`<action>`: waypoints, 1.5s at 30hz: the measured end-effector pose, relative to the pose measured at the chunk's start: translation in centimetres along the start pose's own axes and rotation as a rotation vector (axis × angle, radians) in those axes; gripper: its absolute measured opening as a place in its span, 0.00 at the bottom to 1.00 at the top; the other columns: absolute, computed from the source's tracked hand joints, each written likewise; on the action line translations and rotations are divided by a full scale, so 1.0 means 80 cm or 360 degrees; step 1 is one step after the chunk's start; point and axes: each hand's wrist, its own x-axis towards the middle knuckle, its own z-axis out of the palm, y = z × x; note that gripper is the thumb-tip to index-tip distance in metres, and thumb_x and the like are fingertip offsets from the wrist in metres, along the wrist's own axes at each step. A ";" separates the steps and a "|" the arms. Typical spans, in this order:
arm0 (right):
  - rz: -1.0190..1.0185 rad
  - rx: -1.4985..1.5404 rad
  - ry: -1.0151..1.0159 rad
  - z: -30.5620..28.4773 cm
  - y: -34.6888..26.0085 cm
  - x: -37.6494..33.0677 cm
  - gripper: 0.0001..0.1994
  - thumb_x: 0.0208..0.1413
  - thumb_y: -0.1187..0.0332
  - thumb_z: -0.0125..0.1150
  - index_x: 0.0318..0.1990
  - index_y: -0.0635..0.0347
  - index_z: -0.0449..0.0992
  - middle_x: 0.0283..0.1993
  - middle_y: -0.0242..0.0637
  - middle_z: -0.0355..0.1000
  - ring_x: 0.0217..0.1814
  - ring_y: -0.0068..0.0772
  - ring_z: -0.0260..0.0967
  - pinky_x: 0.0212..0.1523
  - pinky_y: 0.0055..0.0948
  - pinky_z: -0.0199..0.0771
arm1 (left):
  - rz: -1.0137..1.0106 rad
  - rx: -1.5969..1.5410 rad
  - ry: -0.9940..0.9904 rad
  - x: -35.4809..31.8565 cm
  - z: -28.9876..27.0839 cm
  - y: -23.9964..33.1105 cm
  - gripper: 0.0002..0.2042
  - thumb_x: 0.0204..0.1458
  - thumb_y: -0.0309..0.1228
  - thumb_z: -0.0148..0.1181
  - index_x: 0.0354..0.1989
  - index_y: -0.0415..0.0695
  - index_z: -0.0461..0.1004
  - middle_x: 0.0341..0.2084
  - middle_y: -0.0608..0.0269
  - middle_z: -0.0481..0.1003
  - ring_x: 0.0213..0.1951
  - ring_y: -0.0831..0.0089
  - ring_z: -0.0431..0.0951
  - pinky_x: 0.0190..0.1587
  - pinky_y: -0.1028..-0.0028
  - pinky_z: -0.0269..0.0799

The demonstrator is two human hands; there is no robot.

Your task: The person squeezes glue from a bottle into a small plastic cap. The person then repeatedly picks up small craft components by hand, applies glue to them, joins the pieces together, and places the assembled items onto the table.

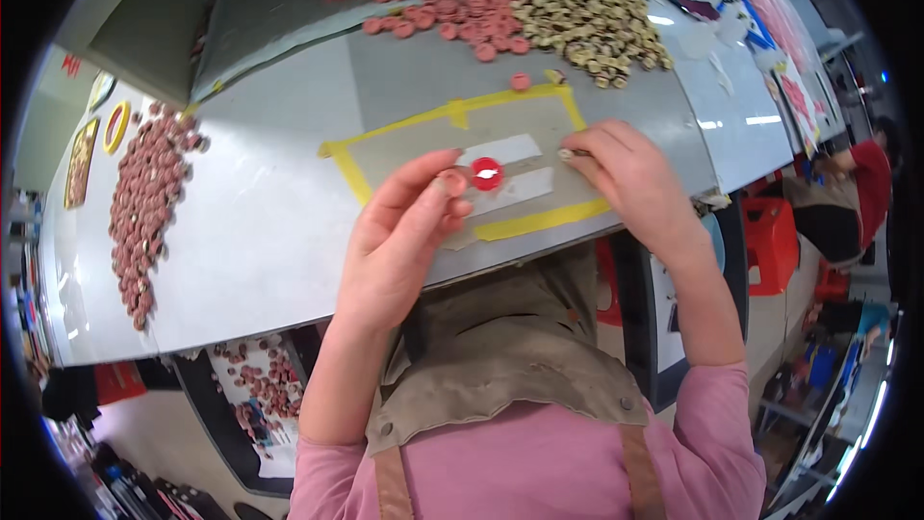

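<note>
Between the thumb and fingers of my left hand [399,221] is a small round pink cap-like piece [452,182]. Just right of those fingertips a bright red disc [486,173] with a shiny white middle sits over the work mat [404,156], beside white strips [515,147]. My right hand [635,178] pinches a small cream-and-dark round piece [566,154] at the mat's right side. Yellow tape [404,139] frames the mat. One loose pink piece [521,82] lies just beyond the tape.
Farther back are a heap of pink pieces [462,10] and a heap of cream-and-dark pieces [587,24]. Brownish-pink pieces [149,202] spread at the left, near a yellow tape roll [116,126]. A drawer [221,414] below holds more pieces. Another person [847,193] is at the far right.
</note>
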 end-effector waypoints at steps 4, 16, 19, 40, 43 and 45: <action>0.0096 0.0048 -0.0180 -0.002 -0.007 0.016 0.08 0.52 0.73 0.60 0.39 0.64 0.72 0.36 0.42 0.68 0.37 0.43 0.68 0.38 0.34 0.69 | -0.0057 -0.0118 0.0016 -0.001 -0.010 0.004 0.16 0.62 0.29 0.49 0.57 0.40 0.65 0.43 0.65 0.72 0.44 0.78 0.72 0.49 0.77 0.67; -0.0318 0.0064 -0.0128 0.049 -0.058 0.052 0.09 0.47 0.72 0.63 0.35 0.61 0.71 0.33 0.40 0.67 0.37 0.42 0.66 0.37 0.36 0.67 | 0.0111 0.0017 0.0064 -0.010 -0.018 -0.010 0.15 0.61 0.29 0.50 0.56 0.41 0.65 0.46 0.65 0.70 0.43 0.79 0.72 0.48 0.77 0.67; -0.0279 0.0050 -0.0166 0.055 -0.054 0.055 0.09 0.47 0.71 0.63 0.35 0.61 0.71 0.33 0.40 0.67 0.37 0.42 0.66 0.37 0.36 0.67 | 0.0095 -0.0127 0.0097 -0.006 -0.020 -0.008 0.15 0.60 0.28 0.51 0.55 0.41 0.66 0.46 0.64 0.70 0.43 0.79 0.71 0.48 0.77 0.67; -0.0346 0.0151 -0.0049 0.035 -0.034 0.041 0.07 0.47 0.68 0.58 0.30 0.59 0.69 0.35 0.38 0.65 0.41 0.41 0.65 0.43 0.38 0.67 | 0.0123 -0.0209 0.0139 -0.006 0.008 -0.020 0.16 0.60 0.26 0.52 0.55 0.36 0.65 0.41 0.60 0.72 0.39 0.77 0.71 0.43 0.80 0.69; -0.0295 0.0188 -0.0077 0.030 -0.043 0.043 0.06 0.45 0.69 0.59 0.30 0.59 0.70 0.35 0.38 0.67 0.42 0.42 0.66 0.43 0.38 0.67 | 0.0137 -0.0205 0.0160 -0.007 0.010 -0.020 0.16 0.59 0.26 0.53 0.55 0.36 0.66 0.41 0.61 0.72 0.39 0.77 0.71 0.43 0.80 0.69; -0.0251 0.0237 -0.0092 0.026 -0.045 0.042 0.07 0.44 0.70 0.60 0.30 0.59 0.71 0.35 0.39 0.68 0.42 0.42 0.66 0.43 0.38 0.67 | 0.0135 -0.0164 0.0236 -0.008 0.013 -0.017 0.15 0.59 0.26 0.54 0.54 0.37 0.66 0.41 0.63 0.72 0.39 0.79 0.71 0.42 0.81 0.68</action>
